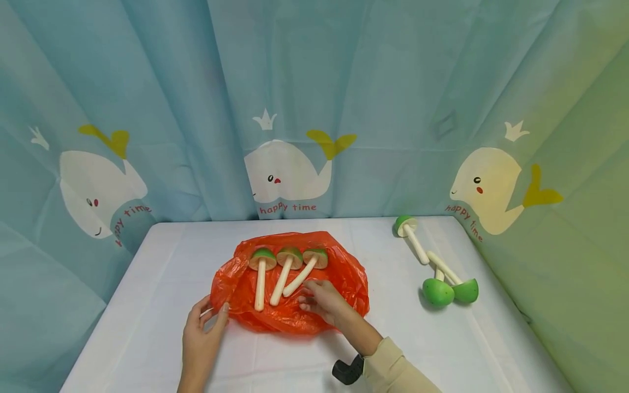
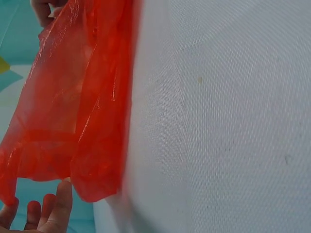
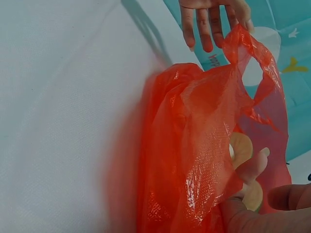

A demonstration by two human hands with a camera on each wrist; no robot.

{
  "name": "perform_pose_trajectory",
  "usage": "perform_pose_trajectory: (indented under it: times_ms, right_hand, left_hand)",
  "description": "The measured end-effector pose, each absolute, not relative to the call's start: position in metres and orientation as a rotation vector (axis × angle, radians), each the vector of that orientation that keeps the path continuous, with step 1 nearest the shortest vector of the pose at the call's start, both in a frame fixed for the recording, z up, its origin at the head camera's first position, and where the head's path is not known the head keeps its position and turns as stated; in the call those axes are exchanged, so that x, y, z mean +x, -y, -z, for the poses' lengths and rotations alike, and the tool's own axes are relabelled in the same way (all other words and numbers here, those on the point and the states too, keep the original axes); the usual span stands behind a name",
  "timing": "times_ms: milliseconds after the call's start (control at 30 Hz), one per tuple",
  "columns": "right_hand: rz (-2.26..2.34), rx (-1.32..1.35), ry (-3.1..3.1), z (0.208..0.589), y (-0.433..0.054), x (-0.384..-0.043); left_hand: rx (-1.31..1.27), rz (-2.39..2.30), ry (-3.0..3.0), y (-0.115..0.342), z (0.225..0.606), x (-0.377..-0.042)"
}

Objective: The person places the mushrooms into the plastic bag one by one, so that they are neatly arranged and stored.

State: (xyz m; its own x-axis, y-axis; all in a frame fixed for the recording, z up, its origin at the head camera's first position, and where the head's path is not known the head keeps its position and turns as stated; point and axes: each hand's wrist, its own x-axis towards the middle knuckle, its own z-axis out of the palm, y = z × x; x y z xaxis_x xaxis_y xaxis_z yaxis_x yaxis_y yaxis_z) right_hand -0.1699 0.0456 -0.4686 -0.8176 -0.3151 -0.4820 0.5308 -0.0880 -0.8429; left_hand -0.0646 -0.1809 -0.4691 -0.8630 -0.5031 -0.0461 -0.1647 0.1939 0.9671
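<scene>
A red plastic bag [image 1: 349, 273] lies spread on the white table. Three model mushrooms [image 1: 261, 284] with green caps and white stems lie side by side on it. My left hand [image 1: 202, 334] holds the bag's left edge by thumb and fingertips; in the right wrist view a handle loop rises to that hand [image 3: 216, 19]. Over the bag, just below the rightmost of these mushrooms [image 1: 314, 257], my right hand [image 1: 322, 300] has its fingers loosely bent and apart. In the right wrist view, bag film partly hides two pale cap undersides [image 3: 241, 148] beside its fingers.
Three more green-capped mushrooms lie at the table's right: one [image 1: 415, 243] near the back edge, two [image 1: 438, 293] crossed nearer me. A black object [image 1: 346, 372] shows beside my right sleeve. A whale-printed curtain [image 1: 393, 109] hangs behind the table [image 1: 147, 305].
</scene>
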Motion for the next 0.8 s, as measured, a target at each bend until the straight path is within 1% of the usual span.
perform_pose_trajectory:
  times_ms: [400,800]
  right_hand:
    - [2.012,0.183,-1.589,0.468,-0.051,-0.169]
    - [2.028,0.069,-1.623,0.441,-0.07,-0.17]
  left_hand:
    - [0.632,1.729,2.198,0.179,0.47,-0.067]
    - [0.648,1.734,2.221,0.179,0.471,-0.066]
